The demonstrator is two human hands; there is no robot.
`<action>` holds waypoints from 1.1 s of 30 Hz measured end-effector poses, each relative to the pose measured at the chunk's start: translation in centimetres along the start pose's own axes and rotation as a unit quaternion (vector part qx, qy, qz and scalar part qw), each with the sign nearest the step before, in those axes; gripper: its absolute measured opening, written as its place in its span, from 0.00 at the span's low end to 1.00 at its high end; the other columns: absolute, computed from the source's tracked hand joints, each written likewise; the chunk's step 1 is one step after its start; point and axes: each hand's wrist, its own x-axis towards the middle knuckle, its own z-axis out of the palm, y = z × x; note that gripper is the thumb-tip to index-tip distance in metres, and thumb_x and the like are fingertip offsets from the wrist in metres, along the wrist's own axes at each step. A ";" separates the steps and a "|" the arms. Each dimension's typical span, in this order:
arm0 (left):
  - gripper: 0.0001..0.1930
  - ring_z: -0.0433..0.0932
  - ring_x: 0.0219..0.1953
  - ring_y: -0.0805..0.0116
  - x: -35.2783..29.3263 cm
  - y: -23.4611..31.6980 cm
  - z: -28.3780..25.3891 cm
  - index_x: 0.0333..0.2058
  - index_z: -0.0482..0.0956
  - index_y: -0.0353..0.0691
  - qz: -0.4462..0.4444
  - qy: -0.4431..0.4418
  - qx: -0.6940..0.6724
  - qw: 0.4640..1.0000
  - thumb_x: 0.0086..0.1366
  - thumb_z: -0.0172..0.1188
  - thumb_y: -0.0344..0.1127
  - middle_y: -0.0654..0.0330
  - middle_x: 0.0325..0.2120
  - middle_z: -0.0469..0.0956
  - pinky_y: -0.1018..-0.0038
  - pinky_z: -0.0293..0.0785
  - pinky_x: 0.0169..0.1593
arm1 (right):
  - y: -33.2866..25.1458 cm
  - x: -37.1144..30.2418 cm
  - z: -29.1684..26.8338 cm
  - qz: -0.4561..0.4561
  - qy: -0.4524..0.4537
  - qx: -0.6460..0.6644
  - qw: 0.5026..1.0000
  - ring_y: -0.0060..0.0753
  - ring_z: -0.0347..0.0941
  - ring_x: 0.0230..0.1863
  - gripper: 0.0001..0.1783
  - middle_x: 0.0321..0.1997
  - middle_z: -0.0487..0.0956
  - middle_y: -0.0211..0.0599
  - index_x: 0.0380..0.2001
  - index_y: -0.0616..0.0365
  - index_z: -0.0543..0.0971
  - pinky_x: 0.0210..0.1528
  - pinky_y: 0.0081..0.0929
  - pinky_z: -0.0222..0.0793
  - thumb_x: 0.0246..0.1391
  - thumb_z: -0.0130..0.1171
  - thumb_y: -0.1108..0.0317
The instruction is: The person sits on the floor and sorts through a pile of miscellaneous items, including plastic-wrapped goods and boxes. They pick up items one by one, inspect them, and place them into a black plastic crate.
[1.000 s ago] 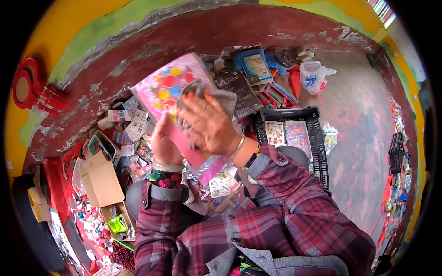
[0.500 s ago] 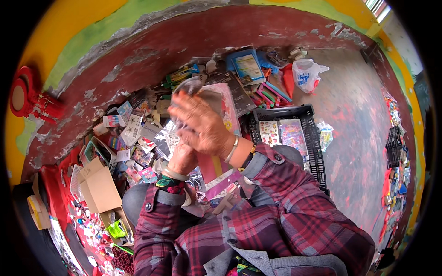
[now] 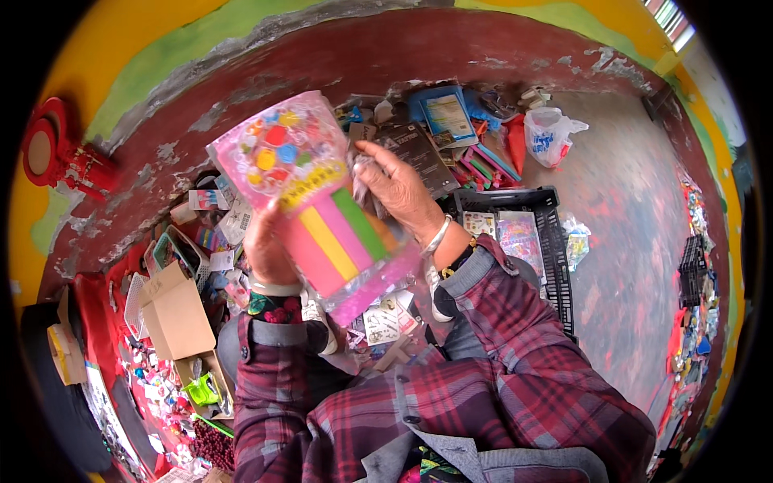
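Peeling maroon wall (image 3: 322, 64), with green and yellow paint above it, curves around a scuffed floor (image 3: 620, 241) in the head view. Heaped packets and papers cover the floor to the person's left and in front; an open cardboard box (image 3: 175, 314) stands lower left, and a black crate (image 3: 558, 241) holding flat packets sits just beside the right knee. Beyond the crate lies a white plastic bag (image 3: 550, 135).

Raised in front of the person, above the clutter, is a pink packet (image 3: 326, 241) with coloured dots at its top and stripes below. The left hand (image 3: 270, 245) grips its left edge. On the other side, the right hand (image 3: 398, 187) has its fingers bent around a crumpled greyish cloth (image 3: 361, 185) at the packet's right edge; whether they also pinch the packet cannot be told.

Half a second ago the hands overlapped and largely hid the packet's front. Now they are apart and the striped face shows almost whole, so, as a judgement, most of that face is open to the cloth.
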 end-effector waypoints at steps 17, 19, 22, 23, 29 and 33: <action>0.31 0.60 0.58 0.63 2.1 0.6 -1.9 0.61 0.49 0.42 0.107 0.141 0.179 0.968 0.62 0.51 0.34 0.54 0.59 0.54 0.63 0.59 0.58 | -3.0 -1.0 0.1 0.024 0.015 -0.334 0.942 0.24 0.75 0.32 0.18 0.32 0.78 0.34 0.41 0.58 0.74 0.32 0.23 0.70 0.44 0.60 0.69; 0.34 0.56 0.60 0.63 1.7 -0.8 -2.3 0.63 0.45 0.46 0.115 0.096 0.188 0.971 0.63 0.52 0.38 0.55 0.59 0.55 0.63 0.55 0.59 | -2.8 -1.6 1.2 -0.198 0.056 -0.521 0.829 0.41 0.72 0.28 0.15 0.27 0.73 0.38 0.37 0.55 0.74 0.28 0.30 0.68 0.41 0.57 0.70; 0.30 0.61 0.56 0.65 1.0 -2.0 0.1 0.60 0.51 0.45 0.101 0.025 0.093 0.990 0.63 0.53 0.39 0.54 0.58 0.55 0.65 0.61 0.55 | -1.1 -2.6 3.4 -0.274 0.013 -0.631 0.726 0.34 0.68 0.25 0.10 0.22 0.67 0.32 0.34 0.54 0.73 0.25 0.30 0.65 0.45 0.53 0.68; 0.26 0.64 0.52 0.66 1.0 -2.1 0.8 0.58 0.56 0.45 0.107 -0.004 0.096 0.990 0.63 0.52 0.40 0.55 0.55 0.60 0.67 0.63 0.53 | -1.2 -3.1 4.1 -0.306 0.004 -0.635 0.709 0.31 0.67 0.25 0.09 0.20 0.65 0.30 0.34 0.54 0.73 0.24 0.29 0.63 0.46 0.52 0.67; 0.12 0.74 0.40 0.64 2.0 -3.0 -2.7 0.38 0.73 0.34 0.068 0.138 0.056 0.986 0.63 0.49 0.38 0.58 0.36 0.75 0.68 0.70 0.47 | -0.2 -4.9 6.0 -0.294 -0.059 -0.618 0.727 0.31 0.68 0.27 0.15 0.23 0.67 0.32 0.37 0.60 0.72 0.28 0.27 0.66 0.44 0.50 0.68; 0.12 0.75 0.40 0.64 2.5 -0.5 -4.4 0.38 0.73 0.35 0.031 0.185 0.049 0.981 0.63 0.48 0.38 0.58 0.36 0.76 0.68 0.70 0.48 | -2.7 -4.8 5.4 -0.185 -0.167 -0.488 0.837 0.35 0.72 0.34 0.18 0.30 0.72 0.35 0.43 0.59 0.72 0.34 0.28 0.69 0.45 0.54 0.70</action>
